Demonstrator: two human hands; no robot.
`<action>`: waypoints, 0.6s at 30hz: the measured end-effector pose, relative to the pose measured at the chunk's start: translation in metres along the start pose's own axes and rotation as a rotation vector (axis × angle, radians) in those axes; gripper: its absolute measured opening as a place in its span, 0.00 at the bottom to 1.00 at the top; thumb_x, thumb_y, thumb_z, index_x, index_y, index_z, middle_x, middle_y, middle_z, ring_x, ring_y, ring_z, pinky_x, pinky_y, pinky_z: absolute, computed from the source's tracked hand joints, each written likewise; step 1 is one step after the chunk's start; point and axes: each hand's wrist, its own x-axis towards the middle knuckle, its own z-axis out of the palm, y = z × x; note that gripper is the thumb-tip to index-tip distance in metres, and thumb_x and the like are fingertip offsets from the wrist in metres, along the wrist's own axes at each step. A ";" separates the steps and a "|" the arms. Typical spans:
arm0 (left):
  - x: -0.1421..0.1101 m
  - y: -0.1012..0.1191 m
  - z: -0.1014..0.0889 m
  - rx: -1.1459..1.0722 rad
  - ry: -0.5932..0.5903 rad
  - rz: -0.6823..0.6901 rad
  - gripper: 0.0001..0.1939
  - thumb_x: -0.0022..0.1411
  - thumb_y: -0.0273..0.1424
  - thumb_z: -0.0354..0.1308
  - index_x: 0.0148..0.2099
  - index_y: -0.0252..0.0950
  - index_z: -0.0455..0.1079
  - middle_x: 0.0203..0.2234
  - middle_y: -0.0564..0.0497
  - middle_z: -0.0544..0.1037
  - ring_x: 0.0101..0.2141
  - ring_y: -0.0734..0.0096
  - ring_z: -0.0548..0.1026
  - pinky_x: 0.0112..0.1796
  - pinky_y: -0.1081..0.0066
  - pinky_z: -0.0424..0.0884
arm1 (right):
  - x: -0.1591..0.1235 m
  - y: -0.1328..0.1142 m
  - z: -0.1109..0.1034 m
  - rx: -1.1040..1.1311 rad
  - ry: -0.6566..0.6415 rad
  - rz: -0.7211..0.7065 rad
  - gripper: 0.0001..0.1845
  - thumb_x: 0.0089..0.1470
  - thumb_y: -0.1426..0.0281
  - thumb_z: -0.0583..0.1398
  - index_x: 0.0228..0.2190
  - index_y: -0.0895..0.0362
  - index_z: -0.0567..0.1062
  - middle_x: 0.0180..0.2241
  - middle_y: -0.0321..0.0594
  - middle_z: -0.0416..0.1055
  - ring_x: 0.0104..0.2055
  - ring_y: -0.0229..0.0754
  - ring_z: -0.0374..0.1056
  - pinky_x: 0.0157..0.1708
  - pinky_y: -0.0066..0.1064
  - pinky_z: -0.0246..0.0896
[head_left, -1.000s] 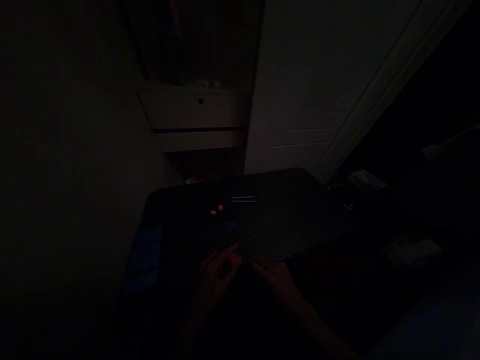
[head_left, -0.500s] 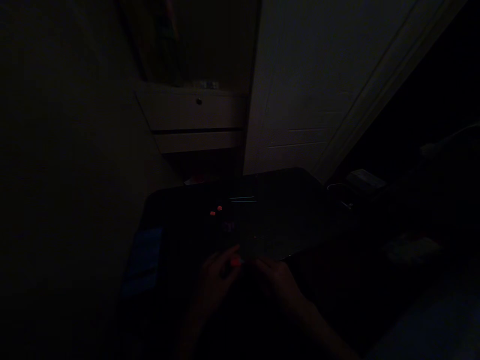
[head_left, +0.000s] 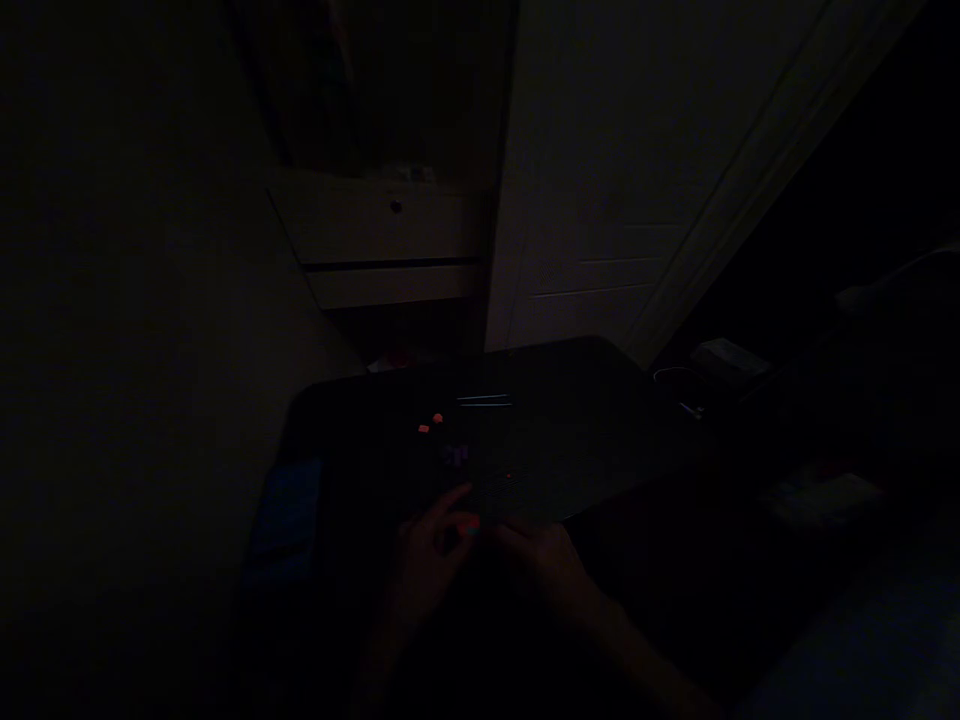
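Note:
The view is very dark. Between the thumb and forefinger of my left hand [head_left: 426, 555] is a small glowing red-orange piece [head_left: 470, 523], its kind too dim to make out. Close on its right, my right hand [head_left: 549, 562] has its fingers drawn together near that piece. Whatever those fingers hold is lost in shadow. Beyond my hands, two small orange pieces [head_left: 424, 429] lie on the dark table [head_left: 577, 420]. Nearer to me is a small purple cluster [head_left: 456, 456]. Two thin, pale sticks [head_left: 484, 398] lie side by side farther back.
A blue flat object [head_left: 285, 520] is at the table's left side. Behind the table stand a cabinet with a drawer [head_left: 390, 230] and a pale door-like panel [head_left: 585, 240]. Off to the right are a pale box [head_left: 729, 356] and a cable [head_left: 671, 371].
My right hand has shifted slightly left, towards the red-orange piece. My left hand keeps its pinch, and the piece has turned a little. The picture is slightly darker.

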 end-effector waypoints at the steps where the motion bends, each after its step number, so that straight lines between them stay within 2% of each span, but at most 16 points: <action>1: 0.000 0.000 0.000 -0.005 -0.004 -0.006 0.29 0.58 0.37 0.63 0.62 0.47 0.73 0.38 0.56 0.88 0.24 0.71 0.69 0.32 0.70 0.71 | 0.001 -0.003 0.001 -0.030 -0.008 0.023 0.25 0.61 0.79 0.58 0.57 0.50 0.76 0.43 0.43 0.81 0.40 0.44 0.78 0.38 0.29 0.68; 8: -0.001 -0.004 0.001 -0.011 0.000 0.004 0.30 0.58 0.37 0.63 0.63 0.46 0.72 0.39 0.56 0.88 0.22 0.71 0.68 0.30 0.70 0.71 | 0.002 -0.028 0.002 -0.189 -0.128 0.203 0.26 0.64 0.76 0.57 0.61 0.49 0.72 0.50 0.47 0.81 0.35 0.45 0.80 0.31 0.27 0.68; 13: -0.001 -0.007 0.001 0.021 0.019 0.045 0.29 0.58 0.36 0.63 0.63 0.48 0.72 0.39 0.57 0.88 0.24 0.71 0.70 0.31 0.70 0.72 | 0.003 -0.030 0.000 -0.159 -0.152 0.250 0.24 0.64 0.76 0.56 0.60 0.51 0.73 0.50 0.48 0.81 0.37 0.47 0.81 0.33 0.29 0.69; 16: -0.001 -0.008 0.002 0.029 0.030 0.056 0.29 0.59 0.36 0.64 0.63 0.48 0.73 0.39 0.56 0.88 0.25 0.70 0.71 0.33 0.69 0.73 | 0.000 -0.024 0.004 -0.084 -0.097 0.272 0.21 0.63 0.79 0.56 0.55 0.55 0.75 0.47 0.48 0.82 0.37 0.47 0.81 0.33 0.29 0.69; 18: -0.001 -0.008 0.003 0.032 0.037 0.060 0.28 0.59 0.37 0.65 0.62 0.47 0.74 0.38 0.56 0.88 0.26 0.69 0.72 0.34 0.68 0.73 | -0.003 -0.021 0.007 0.001 0.010 0.290 0.18 0.63 0.79 0.54 0.51 0.56 0.75 0.43 0.48 0.82 0.35 0.45 0.80 0.33 0.29 0.69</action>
